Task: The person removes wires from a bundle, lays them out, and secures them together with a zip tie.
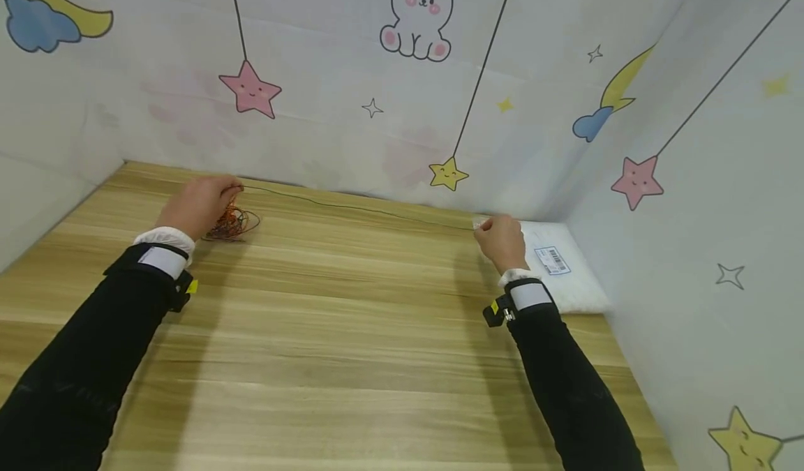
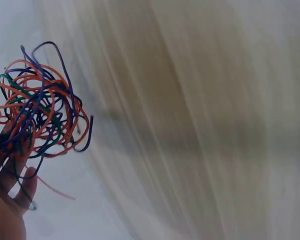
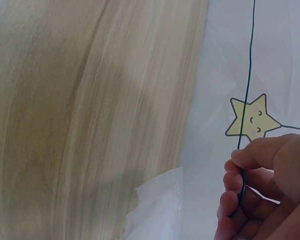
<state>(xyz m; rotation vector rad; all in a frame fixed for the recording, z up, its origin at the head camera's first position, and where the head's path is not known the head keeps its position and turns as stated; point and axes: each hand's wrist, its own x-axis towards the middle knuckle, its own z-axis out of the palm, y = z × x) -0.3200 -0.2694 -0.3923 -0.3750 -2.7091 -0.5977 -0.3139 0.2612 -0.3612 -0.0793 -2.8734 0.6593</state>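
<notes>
A tangled bundle of thin orange, blue and green wires [image 1: 229, 224] hangs from my left hand [image 1: 198, 206], which holds it at the far left of the table. In the left wrist view, the fingers are partly hidden behind the loops of the bundle [image 2: 40, 102]. One dark green wire [image 3: 249, 65] runs from there across to the right. My right hand [image 1: 502, 243] pinches this wire between thumb and forefinger, with its tail lying along the curled fingers. Between the two hands, the wire is nearly straight with a slight sag.
A white plastic package [image 1: 581, 286] with a printed label [image 1: 553, 260] lies on the table behind and right of my right hand. The wood-grain table [image 1: 352, 331] meets a white cloth backdrop [image 1: 326, 136] with cartoon prints at the back and right.
</notes>
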